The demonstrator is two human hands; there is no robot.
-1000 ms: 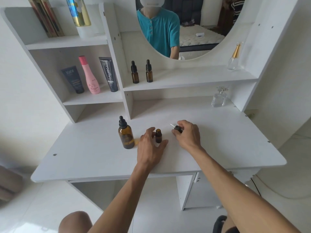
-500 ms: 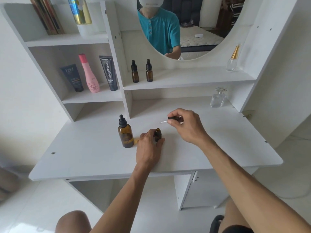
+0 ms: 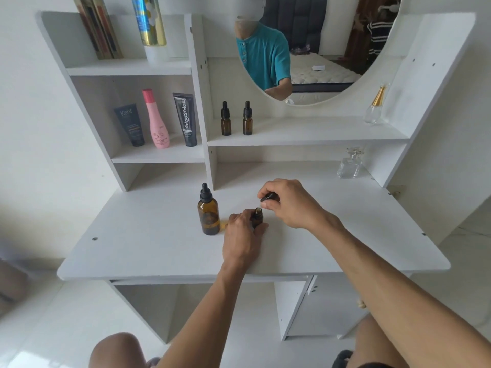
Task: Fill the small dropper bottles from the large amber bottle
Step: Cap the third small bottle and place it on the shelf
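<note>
The large amber bottle [image 3: 208, 214] with a black dropper cap stands upright on the white desk [image 3: 148, 245]. Just right of it, my left hand [image 3: 243, 239] grips a small amber dropper bottle [image 3: 257, 218] that stands on the desk. My right hand [image 3: 289, 204] pinches that bottle's black dropper cap [image 3: 269, 197] directly above its open neck, with the glass tip at the mouth. Two more small amber dropper bottles [image 3: 226, 119] [image 3: 247, 119] stand capped on the middle shelf.
Two tubes and a pink bottle [image 3: 156, 120] stand on the left shelf. A clear perfume bottle [image 3: 350, 166] sits at the desk's back right, another with a gold neck [image 3: 375, 106] on the shelf above. A round mirror hangs behind.
My right hand has lifted the dropper cap off the desk and carried it left over the small bottle's neck. My left hand has closed round the small bottle.
</note>
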